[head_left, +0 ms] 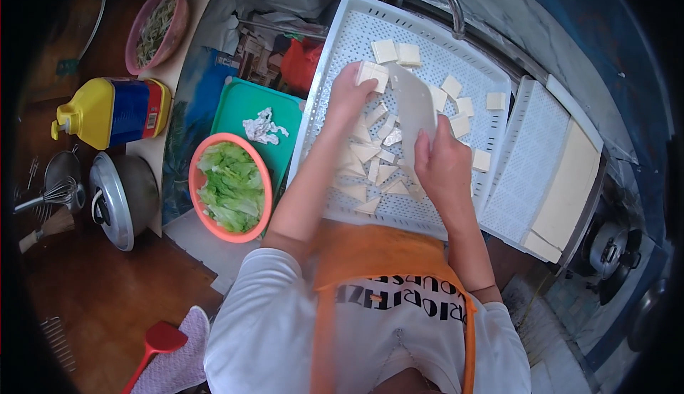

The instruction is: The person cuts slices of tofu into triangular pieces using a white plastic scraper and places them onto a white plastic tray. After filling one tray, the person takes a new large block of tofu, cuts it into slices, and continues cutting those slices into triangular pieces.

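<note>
My left hand (pixel 347 100) is closed on a white tofu piece (pixel 373 76) with cut lines on its face, held over a large white perforated tray (pixel 343 45). In my right hand (pixel 443 162) is a cleaver (pixel 413 102), its broad blade pointing away from me and slightly left, beside the held piece. Square tofu pieces (pixel 459 125) lie across the tray's far and right parts. Smaller triangular tofu pieces (pixel 365 153) are gathered between my forearms, some overlapping. My right hand hides the cleaver's handle.
A second white tray (pixel 531 120) with a large tofu slab (pixel 566 173) stands at right, near a faucet (pixel 456 9). On the left are a lettuce basin (pixel 265 216), a green tray (pixel 235 105), a yellow jug (pixel 92 112), a lidded pot (pixel 117 201) and a pink bowl (pixel 182 23).
</note>
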Motion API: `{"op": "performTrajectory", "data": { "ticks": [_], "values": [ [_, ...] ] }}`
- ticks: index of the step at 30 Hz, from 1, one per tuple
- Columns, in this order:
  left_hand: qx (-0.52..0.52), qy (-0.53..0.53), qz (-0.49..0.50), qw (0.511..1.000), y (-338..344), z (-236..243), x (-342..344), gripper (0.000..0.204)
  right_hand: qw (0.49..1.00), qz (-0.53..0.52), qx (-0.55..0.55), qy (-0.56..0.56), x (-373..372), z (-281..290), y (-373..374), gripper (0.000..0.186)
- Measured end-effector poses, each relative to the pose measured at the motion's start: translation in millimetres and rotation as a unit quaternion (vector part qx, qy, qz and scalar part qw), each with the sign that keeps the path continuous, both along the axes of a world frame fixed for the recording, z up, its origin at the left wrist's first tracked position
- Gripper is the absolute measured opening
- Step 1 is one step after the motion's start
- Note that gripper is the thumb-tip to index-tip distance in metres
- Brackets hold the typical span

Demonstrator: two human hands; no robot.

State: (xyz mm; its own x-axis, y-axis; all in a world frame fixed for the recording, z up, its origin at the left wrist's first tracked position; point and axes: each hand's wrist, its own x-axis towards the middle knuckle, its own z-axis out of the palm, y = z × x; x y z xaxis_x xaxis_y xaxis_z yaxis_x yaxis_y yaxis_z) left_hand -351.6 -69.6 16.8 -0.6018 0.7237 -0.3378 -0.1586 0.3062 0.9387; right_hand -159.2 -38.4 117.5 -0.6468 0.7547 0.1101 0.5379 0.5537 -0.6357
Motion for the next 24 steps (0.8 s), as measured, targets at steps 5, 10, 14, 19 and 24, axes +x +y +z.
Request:
{"op": "performTrajectory", "data": {
  "ticks": [5,10,14,19,24],
  "values": [
    [0.076,-0.213,0.071,0.972,-7,10,7,0.038,0.998,0.04,0.037,-0.031,-18,3,-5,0.015],
    [0.097,-0.225,0.05,0.968,-10,10,5,0.038,0.996,0.061,0.047,-0.051,-23,5,-7,0.013],
    [0.105,-0.231,0.023,0.967,-10,10,4,0.038,0.994,0.079,0.036,-0.07,-27,-5,-3,0.012],
    [0.081,-0.132,0.007,0.988,-12,-3,-14,0.04,0.994,0.095,0.025,-0.049,-35,-21,14,0.013],
    [0.005,0.486,-0.033,0.873,25,3,-29,0.045,0.999,0.034,-0.027,0.0,-15,-16,16,0.02]
  ]
}}
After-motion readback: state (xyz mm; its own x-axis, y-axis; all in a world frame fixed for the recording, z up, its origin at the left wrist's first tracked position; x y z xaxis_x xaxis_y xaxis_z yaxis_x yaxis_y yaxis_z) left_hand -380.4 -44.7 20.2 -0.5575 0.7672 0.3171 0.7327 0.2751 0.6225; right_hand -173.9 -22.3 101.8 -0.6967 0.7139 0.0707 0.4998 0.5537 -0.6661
